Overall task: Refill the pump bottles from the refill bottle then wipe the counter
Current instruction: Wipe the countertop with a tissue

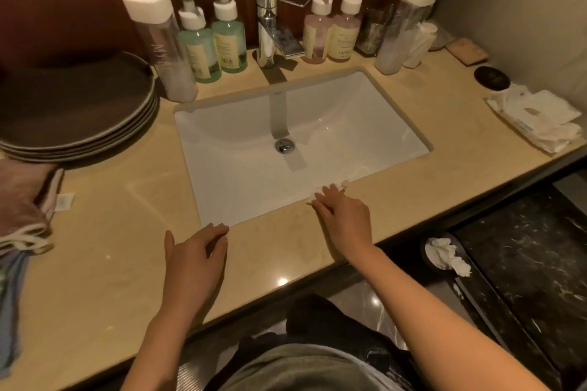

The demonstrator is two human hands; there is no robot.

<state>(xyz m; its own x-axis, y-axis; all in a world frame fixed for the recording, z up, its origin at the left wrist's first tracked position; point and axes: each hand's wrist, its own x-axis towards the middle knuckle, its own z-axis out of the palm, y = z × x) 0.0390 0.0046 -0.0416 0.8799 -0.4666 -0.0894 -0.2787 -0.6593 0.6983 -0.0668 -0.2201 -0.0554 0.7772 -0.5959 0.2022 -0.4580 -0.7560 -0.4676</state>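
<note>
My right hand [344, 216] presses a white wipe [330, 189] flat against the counter [120, 232] at the sink's front rim, fingers straight. My left hand [195, 252] rests open on the counter, fingertips at the sink's near edge, holding nothing. Two green pump bottles [212, 41] stand left of the tap, two pink pump bottles [330, 35] right of it. A tall clear refill bottle with a white cap [162, 41] stands at the far left, and a second one [406, 25] at the right.
A white sink [317, 124] with a chrome tap [273, 25] fills the middle. Stacked dark plates [76, 111] and folded towels [22, 209] lie left. A pack of wipes [536, 117], a dark dish [491, 78] and a soap bar [467, 51] lie right. Crumpled tissue [444, 254] sits below the counter.
</note>
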